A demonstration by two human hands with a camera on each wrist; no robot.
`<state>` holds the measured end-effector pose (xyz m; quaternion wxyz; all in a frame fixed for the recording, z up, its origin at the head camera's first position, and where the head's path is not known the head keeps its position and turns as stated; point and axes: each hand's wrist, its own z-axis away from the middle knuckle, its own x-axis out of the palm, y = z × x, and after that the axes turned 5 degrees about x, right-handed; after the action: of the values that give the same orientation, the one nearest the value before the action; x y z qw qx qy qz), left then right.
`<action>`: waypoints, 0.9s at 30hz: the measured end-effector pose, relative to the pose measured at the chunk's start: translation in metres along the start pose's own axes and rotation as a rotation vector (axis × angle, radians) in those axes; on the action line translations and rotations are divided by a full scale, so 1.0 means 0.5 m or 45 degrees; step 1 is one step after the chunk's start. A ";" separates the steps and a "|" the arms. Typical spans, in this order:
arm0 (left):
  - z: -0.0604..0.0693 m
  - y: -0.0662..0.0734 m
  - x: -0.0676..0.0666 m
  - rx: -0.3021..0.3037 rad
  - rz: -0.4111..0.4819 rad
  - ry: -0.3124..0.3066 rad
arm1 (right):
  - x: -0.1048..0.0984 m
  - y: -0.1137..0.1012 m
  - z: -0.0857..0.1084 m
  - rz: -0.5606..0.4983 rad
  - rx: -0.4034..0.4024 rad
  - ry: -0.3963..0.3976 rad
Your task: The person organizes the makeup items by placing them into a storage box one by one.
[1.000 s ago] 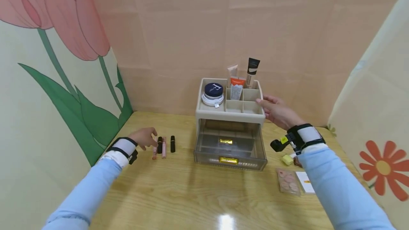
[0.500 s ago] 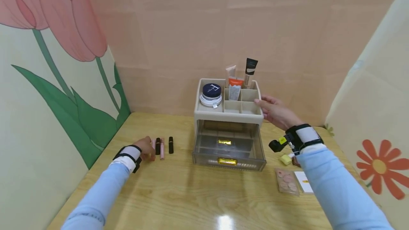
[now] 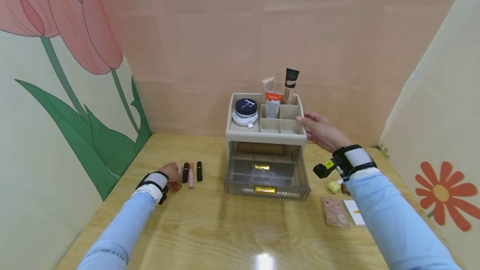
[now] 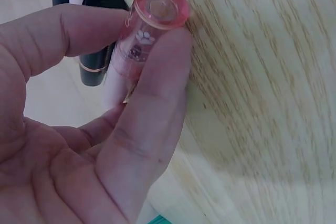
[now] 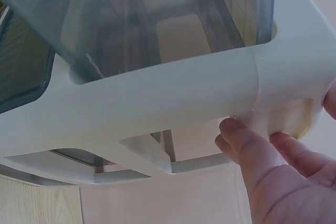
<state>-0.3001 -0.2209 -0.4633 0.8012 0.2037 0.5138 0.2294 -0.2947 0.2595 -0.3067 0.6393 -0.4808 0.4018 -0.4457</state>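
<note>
My left hand (image 3: 172, 176) is low over the table at the left end of a short row of lipsticks. Its thumb and fingers pinch a pink lipstick (image 4: 137, 45) with a clear pink end, mostly hidden in the head view. Beside it lie a black lipstick (image 3: 185, 173), a pink tube (image 3: 191, 176) and another black lipstick (image 3: 199, 171). At the right side of a cream makeup organizer (image 3: 266, 138), my right hand (image 3: 323, 133) grips the upper wall, thumb at the rim and fingers outside. The organizer's smoky clear drawer (image 3: 243, 186) is pulled out.
A dark blue-topped compact (image 3: 246, 106) sits on a white round case (image 3: 244, 119) in the organizer's top. Several tubes, one with an orange end (image 3: 273, 97), stand in its compartments. Right of it lie a yellow item (image 3: 333, 186), a pink palette (image 3: 335, 212) and a white card-like item (image 3: 354, 211).
My left hand has come down at the leftmost pink lipstick, and its fingers have closed on it. The right hand stays at the organizer; the whole head view has shifted slightly.
</note>
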 end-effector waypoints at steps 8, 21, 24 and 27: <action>0.010 -0.006 -0.020 0.016 0.070 -0.003 | 0.004 -0.008 0.001 -0.015 -0.016 -0.010; 0.102 0.044 -0.129 0.254 0.053 0.152 | 0.001 -0.003 -0.001 0.006 -0.001 -0.009; 0.142 0.087 -0.161 0.364 -0.055 0.168 | -0.002 0.000 -0.001 -0.001 -0.010 -0.014; 0.189 0.141 -0.188 0.486 -0.183 0.181 | -0.004 0.001 -0.004 -0.011 -0.021 -0.020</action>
<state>-0.2588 -0.2265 -0.3186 0.7240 0.2980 0.6165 0.0840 -0.2972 0.2607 -0.3074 0.6364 -0.4913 0.3985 -0.4414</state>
